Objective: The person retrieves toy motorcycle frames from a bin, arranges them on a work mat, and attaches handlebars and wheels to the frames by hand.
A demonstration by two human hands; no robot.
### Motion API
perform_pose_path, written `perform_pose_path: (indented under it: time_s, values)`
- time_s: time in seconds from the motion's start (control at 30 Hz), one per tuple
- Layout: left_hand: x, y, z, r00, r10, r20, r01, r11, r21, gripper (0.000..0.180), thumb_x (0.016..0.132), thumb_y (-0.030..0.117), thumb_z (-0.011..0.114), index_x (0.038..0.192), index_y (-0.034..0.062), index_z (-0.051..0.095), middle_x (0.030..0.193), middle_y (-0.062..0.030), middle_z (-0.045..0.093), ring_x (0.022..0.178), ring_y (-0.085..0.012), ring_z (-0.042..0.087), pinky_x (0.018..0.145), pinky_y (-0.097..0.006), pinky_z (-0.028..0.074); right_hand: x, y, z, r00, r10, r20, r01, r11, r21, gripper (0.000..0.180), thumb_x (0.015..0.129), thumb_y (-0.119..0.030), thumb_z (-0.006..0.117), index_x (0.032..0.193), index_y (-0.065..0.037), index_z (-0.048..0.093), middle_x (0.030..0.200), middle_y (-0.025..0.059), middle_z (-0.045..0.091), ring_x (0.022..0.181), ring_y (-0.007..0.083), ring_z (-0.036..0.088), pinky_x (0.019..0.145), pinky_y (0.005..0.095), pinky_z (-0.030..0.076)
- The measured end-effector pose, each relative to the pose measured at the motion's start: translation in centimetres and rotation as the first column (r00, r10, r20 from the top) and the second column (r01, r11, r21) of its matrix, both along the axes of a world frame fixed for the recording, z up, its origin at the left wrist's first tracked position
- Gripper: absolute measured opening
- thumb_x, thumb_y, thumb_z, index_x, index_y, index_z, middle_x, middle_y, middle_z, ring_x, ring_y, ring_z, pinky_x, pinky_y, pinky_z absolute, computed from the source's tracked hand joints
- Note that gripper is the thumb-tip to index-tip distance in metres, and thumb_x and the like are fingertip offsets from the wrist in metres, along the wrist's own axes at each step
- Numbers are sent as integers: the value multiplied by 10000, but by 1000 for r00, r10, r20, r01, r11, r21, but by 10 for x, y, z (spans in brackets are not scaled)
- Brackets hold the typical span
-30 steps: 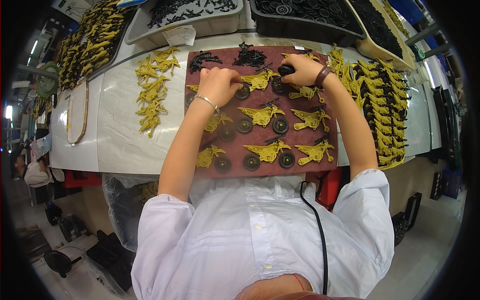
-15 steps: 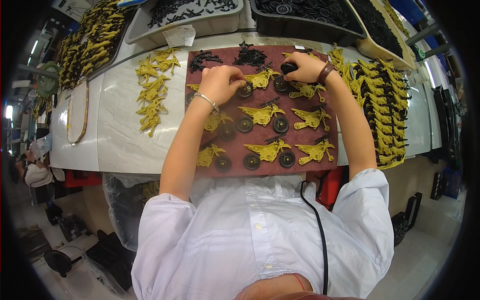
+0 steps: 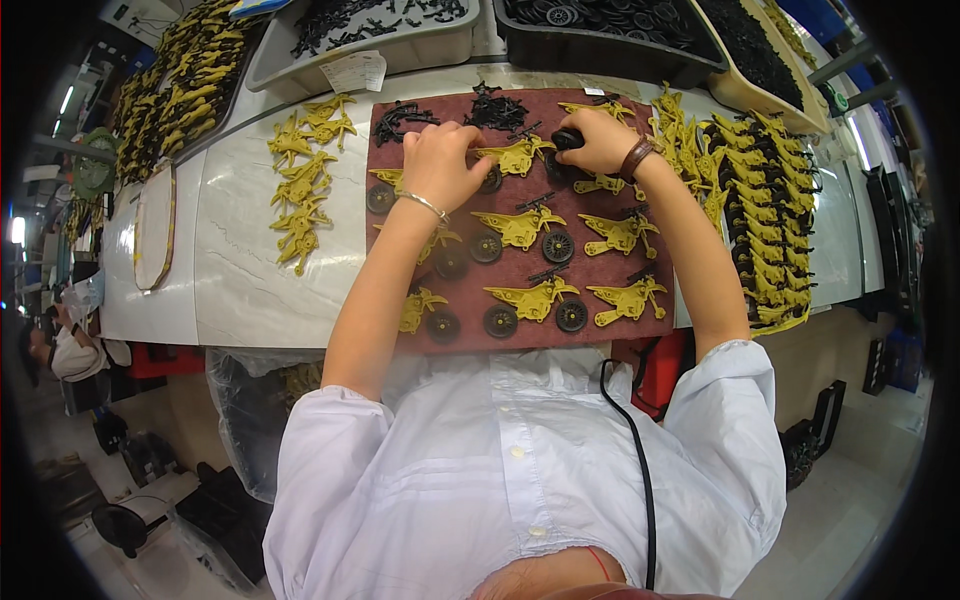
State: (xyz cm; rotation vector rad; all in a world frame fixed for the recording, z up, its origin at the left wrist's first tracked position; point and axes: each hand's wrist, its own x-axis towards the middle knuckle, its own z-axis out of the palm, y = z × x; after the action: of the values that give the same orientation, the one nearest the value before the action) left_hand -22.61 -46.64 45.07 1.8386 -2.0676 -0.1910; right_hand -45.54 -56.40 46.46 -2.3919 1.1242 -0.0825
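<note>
Yellow toy motorbike bodies with black handlebars, such as this motorbike body, lie in rows on a dark red mat. Black spoked wheels lie beside many of them. My left hand, fingers slightly apart, hovers at the rear of a top-row body. A wheel there is partly hidden under its thumb. My right hand grips a small stack of black wheels at the front end of that same body. Another wheel shows in part just below the stack.
Small black parts are heaped along the mat's far edge. Beyond stand a grey bin of black parts and a black bin of wheels. Loose yellow bodies lie left; assembled rows stand right.
My left hand has loosened its pinch at the rear wheel, and its fingers have drawn back. My right hand has shifted slightly left and down with the wheel stack.
</note>
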Motion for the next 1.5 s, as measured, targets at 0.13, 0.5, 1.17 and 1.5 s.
perform_pose_path:
  time_s: [0.13,0.5,1.17,1.5]
  values:
    - [-7,0,-10,991,-127,-53,116,977,-177,335,708,315,749,984,139,679,974,-32,641,965,-219,577,840,-375,349,2,6,-5,999,-13,31,15,997,-71,326,728,-230,737,953,-3,673,926,187,675,864,331,646,788,394,501]
    - [-15,0,-12,984,-176,20,177,980,-88,394,691,303,775,1018,111,672,1001,-45,645,993,-214,573,895,-393,332,-20,51,33,844,-308,438,97,893,440,330,831,-361,718,890,-45,646,692,-12,580,559,64,496,502,233,411]
    - [-134,112,25,410,-270,-871,348,929,-124,208,757,39,732,951,-20,689,922,-94,692,823,-152,674,739,-275,555,-99,189,21,815,-297,498,150,937,314,297,712,-198,772,914,-17,650,771,44,618,672,179,563,619,322,444]
    - [-158,129,8,-56,377,-925,492,816,303,213,851,44,679,1050,-25,643,952,-73,687,830,-121,649,736,-259,531,-140,233,-10,420,-667,616,53,696,716,120,923,-164,623,935,-45,622,739,-47,567,528,6,421,458,171,327]
